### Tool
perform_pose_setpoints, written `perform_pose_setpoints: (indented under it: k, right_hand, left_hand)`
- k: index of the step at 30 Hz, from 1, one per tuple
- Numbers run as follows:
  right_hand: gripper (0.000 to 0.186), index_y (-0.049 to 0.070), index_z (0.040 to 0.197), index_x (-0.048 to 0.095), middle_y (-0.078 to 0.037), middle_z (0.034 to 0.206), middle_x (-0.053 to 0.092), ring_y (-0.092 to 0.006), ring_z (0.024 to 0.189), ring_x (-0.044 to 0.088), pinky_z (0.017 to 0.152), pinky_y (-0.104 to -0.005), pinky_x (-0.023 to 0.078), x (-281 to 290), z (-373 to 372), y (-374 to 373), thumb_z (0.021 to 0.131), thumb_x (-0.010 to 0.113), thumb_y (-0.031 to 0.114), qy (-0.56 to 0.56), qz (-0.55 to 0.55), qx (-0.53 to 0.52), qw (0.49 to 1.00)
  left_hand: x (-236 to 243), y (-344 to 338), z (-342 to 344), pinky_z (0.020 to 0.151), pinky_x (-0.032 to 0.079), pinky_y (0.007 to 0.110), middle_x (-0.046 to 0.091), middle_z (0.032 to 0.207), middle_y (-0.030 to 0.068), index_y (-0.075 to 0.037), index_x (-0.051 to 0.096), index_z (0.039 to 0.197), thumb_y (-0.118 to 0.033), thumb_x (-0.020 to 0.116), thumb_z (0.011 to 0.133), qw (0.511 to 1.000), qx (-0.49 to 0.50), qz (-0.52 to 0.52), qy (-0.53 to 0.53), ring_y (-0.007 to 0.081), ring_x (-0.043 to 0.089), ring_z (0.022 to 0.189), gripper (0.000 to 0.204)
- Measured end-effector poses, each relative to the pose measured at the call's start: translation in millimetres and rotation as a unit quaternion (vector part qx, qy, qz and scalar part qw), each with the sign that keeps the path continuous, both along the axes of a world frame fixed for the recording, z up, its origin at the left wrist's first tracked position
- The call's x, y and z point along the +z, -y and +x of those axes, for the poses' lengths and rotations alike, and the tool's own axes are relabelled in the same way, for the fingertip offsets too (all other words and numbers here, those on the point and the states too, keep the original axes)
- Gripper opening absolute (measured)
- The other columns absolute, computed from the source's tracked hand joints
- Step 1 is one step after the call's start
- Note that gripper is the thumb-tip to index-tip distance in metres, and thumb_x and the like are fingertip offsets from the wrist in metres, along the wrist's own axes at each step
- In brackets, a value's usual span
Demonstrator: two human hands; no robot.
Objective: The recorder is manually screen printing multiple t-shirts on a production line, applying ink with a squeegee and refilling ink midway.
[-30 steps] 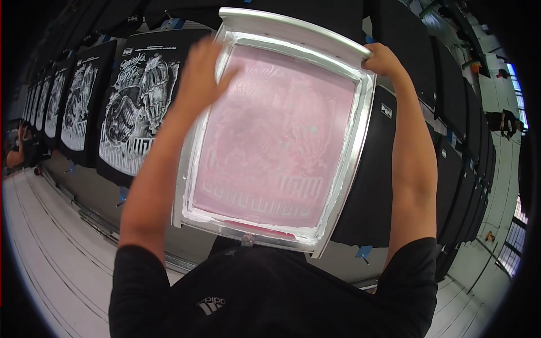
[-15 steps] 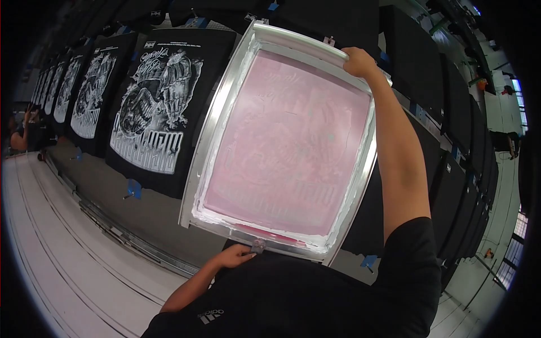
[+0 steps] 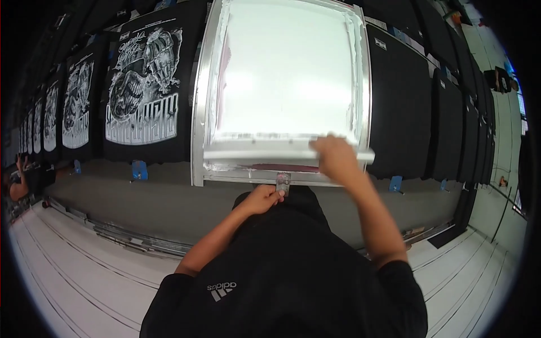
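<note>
A metal-framed printing screen lies in front of me, its mesh covered in white ink with a strip of pink at the left side. Across its near end lies a long pale squeegee. My right hand, smeared by motion, is closed over the squeegee's right part. At the middle of the screen's near edge sits a small metal bracket. My left hand is closed with its fingers and thumb on that bracket. What lies under the screen is hidden.
Black shirts with a white print lie in a row to the left. Plain black shirts continue to the right. Blue-taped pegs stick out along the near edge. Another person is at the far left, and one more at the right.
The squeegee has come from the screen's far end to its near end with my right hand. The mesh has turned from pink to white. My left hand stays at the bracket.
</note>
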State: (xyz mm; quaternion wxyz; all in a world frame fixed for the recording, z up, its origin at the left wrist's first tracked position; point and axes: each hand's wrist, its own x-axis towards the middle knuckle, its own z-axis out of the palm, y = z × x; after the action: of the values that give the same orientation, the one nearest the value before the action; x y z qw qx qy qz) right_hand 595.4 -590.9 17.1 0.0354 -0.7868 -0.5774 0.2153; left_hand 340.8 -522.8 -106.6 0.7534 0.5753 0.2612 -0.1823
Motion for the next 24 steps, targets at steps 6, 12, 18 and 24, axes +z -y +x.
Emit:
perform_pose_setpoints:
  k: [6,12,18,24]
  right_hand:
    - [0.029,0.007,0.097,0.061,-0.006,0.086,0.061,-0.0267,0.087,0.057,0.078,-0.0401,0.043,12.0,-60.5,46.4,0.069,0.058,0.0,0.011,0.073,-0.032,0.997]
    - [0.037,0.009,0.101,0.069,-0.009,0.088,0.068,-0.0302,0.083,0.063,0.077,-0.0437,0.047,20.2,48.0,-43.4,0.068,0.062,-0.005,0.085,0.127,-0.034,0.988]
    - [0.032,0.012,0.101,0.066,-0.005,0.088,0.066,-0.027,0.091,0.06,0.078,-0.0412,0.043,-32.7,219.3,-186.6,0.072,0.058,0.0,0.194,0.211,-0.012,0.958]
    - [0.034,0.012,0.107,0.066,-0.005,0.093,0.066,-0.0256,0.095,0.061,0.084,-0.043,0.044,-98.2,259.4,-251.5,0.075,0.06,0.004,0.213,0.285,0.003,0.934]
  left_hand:
    - [-6.6,-7.8,-2.0,0.075,0.047,0.031,0.063,0.08,0.0043,-0.004,0.067,0.103,-0.032,0.056,0.1,0.996,-0.074,0.05,0.014,0.0146,0.057,0.076,0.03]
    - [-23.1,-9.2,-11.9,0.073,0.049,0.038,0.064,0.077,0.0113,-0.001,0.067,0.1,-0.041,0.055,0.099,0.992,-0.112,0.053,-0.02,0.0208,0.061,0.075,0.041]
    - [63.4,-75.2,41.2,0.068,0.049,0.048,0.064,0.074,0.018,-0.004,0.068,0.079,-0.049,0.055,0.095,0.908,-0.342,0.243,-0.01,0.0372,0.063,0.073,0.049]
    - [73.5,-232.0,190.4,0.072,0.049,0.046,0.066,0.085,0.0142,-0.008,0.066,0.094,-0.038,0.071,0.086,0.798,0.048,0.58,0.155,0.0333,0.063,0.081,0.031]
